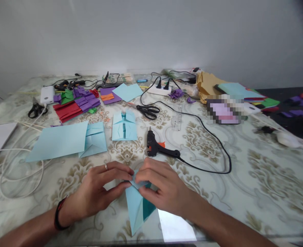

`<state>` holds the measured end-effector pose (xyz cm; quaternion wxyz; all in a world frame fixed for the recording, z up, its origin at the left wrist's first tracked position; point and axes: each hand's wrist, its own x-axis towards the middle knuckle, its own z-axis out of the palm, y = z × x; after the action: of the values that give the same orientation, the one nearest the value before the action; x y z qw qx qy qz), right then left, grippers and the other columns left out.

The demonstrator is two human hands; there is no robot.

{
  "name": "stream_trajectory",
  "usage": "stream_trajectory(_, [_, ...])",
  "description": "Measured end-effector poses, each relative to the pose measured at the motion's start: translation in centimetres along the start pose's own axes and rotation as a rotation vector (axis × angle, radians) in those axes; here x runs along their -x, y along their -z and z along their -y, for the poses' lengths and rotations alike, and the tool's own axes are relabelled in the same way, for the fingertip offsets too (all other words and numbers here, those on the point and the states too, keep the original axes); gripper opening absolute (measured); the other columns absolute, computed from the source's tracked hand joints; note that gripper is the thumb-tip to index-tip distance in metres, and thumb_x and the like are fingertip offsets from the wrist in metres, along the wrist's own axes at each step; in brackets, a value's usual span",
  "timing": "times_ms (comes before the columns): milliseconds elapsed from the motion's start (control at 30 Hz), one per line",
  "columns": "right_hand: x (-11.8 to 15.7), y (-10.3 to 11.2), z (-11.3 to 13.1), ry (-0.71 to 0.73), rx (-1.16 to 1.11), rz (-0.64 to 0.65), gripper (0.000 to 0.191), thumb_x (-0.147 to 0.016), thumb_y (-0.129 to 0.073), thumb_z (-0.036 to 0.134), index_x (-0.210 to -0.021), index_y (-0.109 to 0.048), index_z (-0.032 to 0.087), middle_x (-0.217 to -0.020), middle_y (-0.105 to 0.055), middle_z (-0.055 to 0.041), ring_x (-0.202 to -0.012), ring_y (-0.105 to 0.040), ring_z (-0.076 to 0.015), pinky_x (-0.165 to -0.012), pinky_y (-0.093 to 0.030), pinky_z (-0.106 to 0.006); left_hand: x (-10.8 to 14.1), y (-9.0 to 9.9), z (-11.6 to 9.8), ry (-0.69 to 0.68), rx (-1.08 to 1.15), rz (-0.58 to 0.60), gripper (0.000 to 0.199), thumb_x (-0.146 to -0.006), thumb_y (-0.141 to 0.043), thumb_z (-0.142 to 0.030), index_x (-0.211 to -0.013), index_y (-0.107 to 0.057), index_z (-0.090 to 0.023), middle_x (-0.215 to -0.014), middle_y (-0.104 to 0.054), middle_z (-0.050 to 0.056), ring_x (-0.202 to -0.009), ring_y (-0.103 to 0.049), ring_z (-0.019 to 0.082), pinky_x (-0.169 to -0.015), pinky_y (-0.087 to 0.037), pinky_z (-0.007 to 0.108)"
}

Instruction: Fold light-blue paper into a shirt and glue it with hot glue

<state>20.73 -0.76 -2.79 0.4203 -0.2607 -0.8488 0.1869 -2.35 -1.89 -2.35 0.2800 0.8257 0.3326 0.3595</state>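
Observation:
A light blue sheet of folding paper (134, 209), partly folded, lies near the table's front edge, one pointed corner toward me. My left hand (100, 187) pinches its upper left part between thumb and fingers; a ring and a dark wristband show on that side. From the right, my right hand (164, 187) closes over the paper's top, its fingertips pressing the fold and hiding part of it. Just beyond the hands rests a black glue gun (160, 145) with an orange trigger. Behind them lies a folded light blue paper piece (124, 126).
Light blue sheets (60, 140) lie at left, near a looped white cable (3, 178). Black-handled scissors (148, 111), a clear ruler (177, 118) and a white power strip (159, 90) are farther back. The glue gun's black cord (227, 154) loops across the right side.

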Motion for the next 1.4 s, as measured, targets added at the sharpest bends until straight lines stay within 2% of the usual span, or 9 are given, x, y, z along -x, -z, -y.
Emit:
stream_trajectory(700, [0.0,-0.03,-0.42,0.041,0.003,0.019,0.016,-0.096,-0.056,0.008,-0.087,-0.063,0.02,-0.081,-0.063,-0.0019,-0.072,-0.056,-0.0151,-0.064,-0.046,-0.029,-0.13,0.05,0.02,-0.015,-0.012,0.024,0.013,-0.099,-0.067,-0.017,-0.11,-0.071,-0.023,-0.111,-0.078,0.005,-0.098,-0.077,0.017,-0.084,-0.064,0.026])
stream_trajectory(833, [-0.02,-0.09,-0.43,0.044,0.021,0.026,0.016,-0.097,-0.054,0.008,-0.093,-0.064,0.02,-0.083,-0.064,-0.0023,-0.072,-0.057,-0.0157,-0.064,-0.047,-0.029,-0.31,0.08,-0.15,-0.01,-0.014,0.024,0.013,-0.1,-0.067,-0.019,-0.11,-0.072,-0.024,-0.109,-0.079,0.004,-0.096,-0.078,0.017,-0.083,-0.064,0.026])
stream_trajectory(1067, [-0.02,-0.1,-0.36,-0.033,-0.054,0.002,0.023,-0.087,-0.054,0.002,-0.081,-0.047,0.023,-0.078,-0.061,0.0009,-0.069,-0.055,-0.0151,-0.062,-0.044,-0.028,-0.33,-0.07,0.09,0.022,0.032,0.018,0.013,-0.096,-0.071,-0.014,-0.107,-0.073,-0.022,-0.107,-0.08,0.003,-0.095,-0.077,0.015,-0.084,-0.062,0.023])
stream_trajectory(1267, [0.04,-0.08,-0.43,-0.004,-0.012,0.015,0.021,-0.09,-0.054,0.002,-0.099,-0.059,0.021,-0.085,-0.067,-0.0019,-0.074,-0.058,-0.0165,-0.067,-0.048,-0.03,-0.63,0.08,0.06,0.053,0.054,0.014,0.009,-0.096,-0.071,-0.015,-0.102,-0.074,-0.022,-0.102,-0.079,0.003,-0.09,-0.076,0.015,-0.081,-0.062,0.024])
stream_trajectory(1400, [-0.01,-0.08,-0.41,0.02,-0.005,0.009,0.017,-0.093,-0.056,0.004,-0.092,-0.061,0.02,-0.083,-0.065,-0.0025,-0.074,-0.059,-0.0168,-0.066,-0.048,-0.03,-0.73,0.16,0.08,0.052,0.053,0.027,0.01,-0.096,-0.071,-0.014,-0.102,-0.074,-0.022,-0.102,-0.079,0.002,-0.092,-0.076,0.014,-0.082,-0.062,0.023])
